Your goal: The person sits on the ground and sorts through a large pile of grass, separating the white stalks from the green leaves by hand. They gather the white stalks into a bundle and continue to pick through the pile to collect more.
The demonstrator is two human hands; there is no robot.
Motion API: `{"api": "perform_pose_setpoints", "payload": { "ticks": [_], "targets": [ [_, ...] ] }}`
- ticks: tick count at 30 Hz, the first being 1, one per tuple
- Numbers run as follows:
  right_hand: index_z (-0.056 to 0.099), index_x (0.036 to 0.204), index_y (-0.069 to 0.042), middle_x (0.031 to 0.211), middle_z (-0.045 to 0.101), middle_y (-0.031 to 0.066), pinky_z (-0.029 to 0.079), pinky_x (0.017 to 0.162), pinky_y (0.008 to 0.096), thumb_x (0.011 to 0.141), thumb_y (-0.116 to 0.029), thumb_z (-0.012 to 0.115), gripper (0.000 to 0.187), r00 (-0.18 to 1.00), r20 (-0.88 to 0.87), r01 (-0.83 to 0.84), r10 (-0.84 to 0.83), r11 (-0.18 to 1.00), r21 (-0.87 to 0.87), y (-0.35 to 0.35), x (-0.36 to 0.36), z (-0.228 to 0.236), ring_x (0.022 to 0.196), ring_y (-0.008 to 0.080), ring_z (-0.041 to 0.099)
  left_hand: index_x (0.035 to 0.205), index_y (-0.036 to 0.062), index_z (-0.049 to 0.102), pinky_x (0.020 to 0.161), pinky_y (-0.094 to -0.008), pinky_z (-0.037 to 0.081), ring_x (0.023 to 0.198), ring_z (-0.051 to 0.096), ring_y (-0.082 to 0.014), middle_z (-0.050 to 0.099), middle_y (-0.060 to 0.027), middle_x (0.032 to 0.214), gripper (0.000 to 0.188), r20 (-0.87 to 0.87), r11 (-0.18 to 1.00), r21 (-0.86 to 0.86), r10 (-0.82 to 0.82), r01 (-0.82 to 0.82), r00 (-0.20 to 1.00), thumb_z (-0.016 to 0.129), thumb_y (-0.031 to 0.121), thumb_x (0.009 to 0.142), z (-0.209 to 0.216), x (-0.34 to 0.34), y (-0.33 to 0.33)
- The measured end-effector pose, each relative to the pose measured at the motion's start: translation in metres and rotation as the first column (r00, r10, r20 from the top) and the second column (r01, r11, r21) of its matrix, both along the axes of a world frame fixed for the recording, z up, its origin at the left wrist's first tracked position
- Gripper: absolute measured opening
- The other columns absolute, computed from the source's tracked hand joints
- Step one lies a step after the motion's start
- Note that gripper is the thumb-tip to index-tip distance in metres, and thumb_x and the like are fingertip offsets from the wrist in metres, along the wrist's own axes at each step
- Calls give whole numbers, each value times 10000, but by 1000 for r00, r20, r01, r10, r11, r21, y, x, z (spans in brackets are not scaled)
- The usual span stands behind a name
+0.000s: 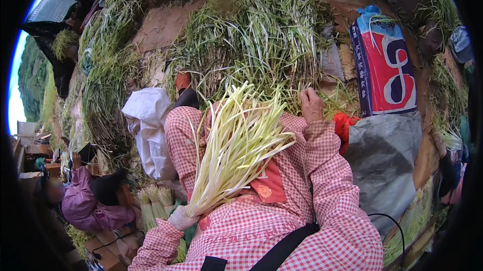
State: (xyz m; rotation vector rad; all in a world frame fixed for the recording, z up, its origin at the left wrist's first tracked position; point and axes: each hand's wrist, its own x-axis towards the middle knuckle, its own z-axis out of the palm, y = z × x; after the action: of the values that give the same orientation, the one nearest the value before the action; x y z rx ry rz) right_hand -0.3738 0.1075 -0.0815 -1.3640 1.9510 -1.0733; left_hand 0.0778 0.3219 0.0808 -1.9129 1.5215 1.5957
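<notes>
My left hand (182, 217), in a pale glove, is closed round the base of a large bunch of garlic chives (241, 143). Their long flat leaves, white to pale yellow-green, fan out over my lap, tips away from me. At the near edge of a wide heap of uncleaned green chives (256, 39), my right hand (312, 105) is raised with its fingers curled together. Whatever those fingers pinch, if anything, is too small to make out. A red-and-white checked smock covers my arms and lap.
At right stands a red and blue printed bag (385, 65), with grey plastic sheeting (385, 155) nearer me. A white sack (151, 130) lies left of my knee, and bundled chives (156, 203) stand behind it. Another person (95, 200) sits at far left beside a further chive heap (108, 80).
</notes>
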Motion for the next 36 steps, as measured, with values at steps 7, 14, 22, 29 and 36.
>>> {"api": "perform_pose_setpoints", "payload": {
  "ticks": [7, 14, 22, 29, 36],
  "targets": [
    [614, 933, -29, 812, 594, 100, 472, 638, 321, 845, -110, 644, 124, 983, -87, -160, 162, 987, 24, 32, -36, 42, 719, 213, 603, 1129, 123, 664, 823, -329, 529, 936, 677, -242, 705, -113, 1004, 388, 45, 994, -40, -99, 101, 994, 722, 225, 760, -15, 45, 18],
    [624, 1100, -51, 1017, 623, 123, 512, 675, 336, 847, -96, 655, 258, 828, -57, -530, 558, 745, -406, 37, 58, 134, 799, 264, 635, 1081, 77, 686, 796, -320, 530, 904, 686, -224, 712, -115, 984, 345, 46, 986, -166, -4, 12, 999, 731, 123, 742, -1, 27, 13],
    [654, 885, -50, 782, 644, 128, 501, 601, 375, 898, -195, 590, 158, 800, 251, -573, 545, 818, 50, 92, 36, 106, 679, 314, 634, 1103, 99, 679, 849, -310, 520, 952, 675, -216, 707, -99, 1024, 299, -26, 963, -269, -28, 20, 999, 700, 120, 805, -27, 29, 34],
    [579, 1061, -61, 794, 636, 126, 474, 573, 358, 906, -189, 593, 202, 851, -138, -525, 507, 834, -170, 43, 62, 102, 675, 280, 625, 1141, 105, 662, 854, -300, 516, 980, 667, -209, 702, -83, 1053, 327, -11, 968, -215, -132, 126, 991, 692, 139, 817, -19, 33, 18],
    [579, 943, -42, 671, 581, 89, 436, 524, 343, 941, -278, 555, 238, 876, 334, -408, 348, 904, 128, 22, 22, 25, 571, 213, 560, 1137, 114, 664, 835, -314, 519, 967, 672, -223, 704, -93, 1039, 330, 33, 975, -205, -82, 88, 996, 698, 171, 814, -25, 29, 25]
  ]
}}
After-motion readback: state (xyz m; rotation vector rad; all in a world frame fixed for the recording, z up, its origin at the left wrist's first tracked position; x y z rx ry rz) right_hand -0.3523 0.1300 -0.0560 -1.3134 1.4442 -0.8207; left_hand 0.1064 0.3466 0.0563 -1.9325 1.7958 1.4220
